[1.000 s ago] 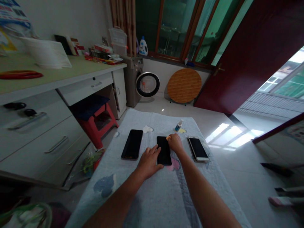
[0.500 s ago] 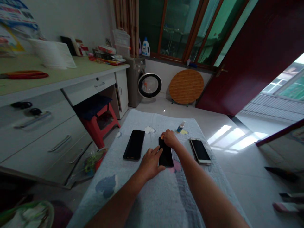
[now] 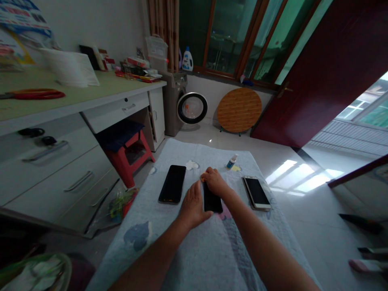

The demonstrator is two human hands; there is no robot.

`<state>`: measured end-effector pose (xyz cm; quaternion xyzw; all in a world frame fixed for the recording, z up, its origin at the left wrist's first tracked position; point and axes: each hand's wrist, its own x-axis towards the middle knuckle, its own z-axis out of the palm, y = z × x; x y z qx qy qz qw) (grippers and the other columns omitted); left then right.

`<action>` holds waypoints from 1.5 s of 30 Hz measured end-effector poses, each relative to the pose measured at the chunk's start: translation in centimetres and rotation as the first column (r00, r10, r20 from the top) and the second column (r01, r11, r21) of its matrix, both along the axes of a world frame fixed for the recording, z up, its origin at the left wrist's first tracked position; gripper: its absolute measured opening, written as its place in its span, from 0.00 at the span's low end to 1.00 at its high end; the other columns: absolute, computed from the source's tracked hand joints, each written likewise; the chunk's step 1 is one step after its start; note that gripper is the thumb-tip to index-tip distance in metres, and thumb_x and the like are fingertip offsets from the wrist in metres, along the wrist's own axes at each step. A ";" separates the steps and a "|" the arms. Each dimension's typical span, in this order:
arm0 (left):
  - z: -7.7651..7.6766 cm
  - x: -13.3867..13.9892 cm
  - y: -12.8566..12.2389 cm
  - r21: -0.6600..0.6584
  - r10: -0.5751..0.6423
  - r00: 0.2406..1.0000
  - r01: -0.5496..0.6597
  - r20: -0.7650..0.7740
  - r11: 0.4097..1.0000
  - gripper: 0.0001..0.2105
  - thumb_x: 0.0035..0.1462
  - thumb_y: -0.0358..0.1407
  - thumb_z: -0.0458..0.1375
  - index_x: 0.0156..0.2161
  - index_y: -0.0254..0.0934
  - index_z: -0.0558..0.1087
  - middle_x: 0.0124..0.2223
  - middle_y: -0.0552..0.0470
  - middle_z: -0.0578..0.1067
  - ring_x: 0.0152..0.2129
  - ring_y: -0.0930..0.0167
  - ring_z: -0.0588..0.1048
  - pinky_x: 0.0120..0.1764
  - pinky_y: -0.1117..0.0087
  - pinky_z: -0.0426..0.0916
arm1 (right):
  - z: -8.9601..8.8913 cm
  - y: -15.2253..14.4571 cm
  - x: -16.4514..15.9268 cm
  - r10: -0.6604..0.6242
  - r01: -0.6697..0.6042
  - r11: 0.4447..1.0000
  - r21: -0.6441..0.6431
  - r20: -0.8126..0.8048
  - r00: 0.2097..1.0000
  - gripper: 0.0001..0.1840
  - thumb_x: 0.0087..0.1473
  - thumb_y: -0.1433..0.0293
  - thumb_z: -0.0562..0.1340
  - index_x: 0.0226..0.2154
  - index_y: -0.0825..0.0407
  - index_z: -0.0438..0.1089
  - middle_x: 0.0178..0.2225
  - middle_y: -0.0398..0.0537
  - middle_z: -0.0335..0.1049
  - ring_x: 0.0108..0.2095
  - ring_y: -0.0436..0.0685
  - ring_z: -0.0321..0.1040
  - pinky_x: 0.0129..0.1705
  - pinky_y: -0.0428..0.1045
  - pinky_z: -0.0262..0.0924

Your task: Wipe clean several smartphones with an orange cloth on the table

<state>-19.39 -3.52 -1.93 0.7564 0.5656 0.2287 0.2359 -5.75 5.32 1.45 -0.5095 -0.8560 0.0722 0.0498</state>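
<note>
Two bare hands meet at the middle phone (image 3: 213, 201), which lies screen up on the cloth-covered tabletop (image 3: 206, 250). The right hand (image 3: 216, 182) pinches a small orange wipe (image 3: 204, 176), mostly hidden by its fingers, at the phone's far end. The left hand (image 3: 192, 207) grips nothing fully: its fingers lie straight along the phone's left side, its thumb at the near edge.

To the left lies a larger black phone (image 3: 172, 184); to the right, a white phone (image 3: 257, 193) rests on another flat thing. Beyond the right hand stands a small spray bottle (image 3: 232, 161), white on top and blue-labelled; its fill cannot be told.

On the floor at left, a clear bag (image 3: 117, 207) holds green and red things. At the near left, a green-rimmed bin (image 3: 69, 262) holds crumpled white stuff (image 3: 45, 270).

Farther off, clear boxes (image 3: 157, 49) are stacked on the desk (image 3: 103, 87), contents unclear. A white jug (image 3: 187, 60) stands on the sill. The washer (image 3: 172, 106) has its round door (image 3: 194, 108) swung out.
</note>
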 end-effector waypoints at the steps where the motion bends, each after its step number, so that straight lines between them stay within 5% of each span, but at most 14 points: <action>1: -0.1 0.0 0.0 0.004 0.006 1.000 -0.006 0.008 1.000 0.55 0.39 0.41 0.67 0.64 0.34 0.33 0.66 0.33 0.47 0.63 0.52 0.49 0.62 0.54 0.48 | 0.0 -0.5 0.0 0.010 -0.010 1.000 -0.003 -0.007 1.000 0.13 0.61 0.71 0.53 0.36 0.52 0.74 0.41 0.51 0.64 0.40 0.55 0.58 0.45 0.47 0.51; 16: -0.2 0.1 0.0 0.101 0.011 0.998 -0.017 0.056 0.995 0.52 0.38 0.34 0.63 0.64 0.33 0.36 0.61 0.34 0.56 0.60 0.52 0.56 0.58 0.51 0.56 | 0.3 -7.9 0.4 0.096 -0.099 0.992 -0.078 -0.048 0.994 0.08 0.57 0.75 0.57 0.32 0.54 0.72 0.37 0.48 0.62 0.37 0.53 0.55 0.41 0.47 0.50; 28: -0.1 0.1 0.0 0.127 0.013 0.999 -0.019 0.049 0.992 0.44 0.44 0.29 0.58 0.63 0.33 0.39 0.61 0.34 0.55 0.59 0.54 0.57 0.58 0.52 0.56 | 2.4 -8.2 -0.4 0.255 -0.239 0.952 -0.191 0.061 0.965 0.11 0.52 0.79 0.56 0.27 0.55 0.74 0.30 0.51 0.65 0.36 0.55 0.58 0.40 0.50 0.50; 31: -0.3 0.0 0.0 0.107 0.014 0.999 -0.019 0.041 0.994 0.44 0.43 0.33 0.62 0.63 0.32 0.43 0.60 0.34 0.56 0.59 0.53 0.57 0.58 0.52 0.56 | 2.9 -7.6 0.2 0.201 -0.215 0.948 -0.235 -0.082 0.976 0.12 0.52 0.79 0.56 0.27 0.55 0.74 0.32 0.50 0.66 0.37 0.54 0.60 0.41 0.49 0.53; 35: -0.4 -0.2 0.1 0.109 -0.011 1.000 0.009 0.018 0.994 0.48 0.41 0.39 0.66 0.63 0.37 0.44 0.61 0.38 0.56 0.60 0.54 0.56 0.58 0.51 0.56 | 2.3 -7.8 1.9 0.014 -0.061 0.990 -0.127 -0.340 0.940 0.16 0.53 0.81 0.54 0.37 0.54 0.74 0.38 0.49 0.65 0.39 0.53 0.61 0.43 0.48 0.54; 40: 0.4 -0.5 0.1 0.081 -0.099 0.992 0.106 -0.082 0.991 0.39 0.47 0.41 0.63 0.62 0.36 0.53 0.64 0.40 0.57 0.59 0.56 0.58 0.58 0.55 0.55 | 0.6 -9.5 2.8 0.064 -0.084 0.995 -0.049 -0.323 0.944 0.11 0.56 0.77 0.56 0.38 0.52 0.73 0.39 0.48 0.66 0.41 0.54 0.60 0.46 0.50 0.53; 45: 1.4 -0.6 0.0 0.007 -0.145 0.976 0.148 -0.161 0.989 0.34 0.48 0.44 0.63 0.60 0.38 0.61 0.65 0.47 0.58 0.54 0.57 0.64 0.56 0.59 0.58 | -0.3 -9.0 2.6 -0.046 0.053 0.998 0.021 -0.252 0.967 0.13 0.57 0.77 0.56 0.39 0.50 0.74 0.40 0.49 0.66 0.41 0.55 0.58 0.45 0.49 0.52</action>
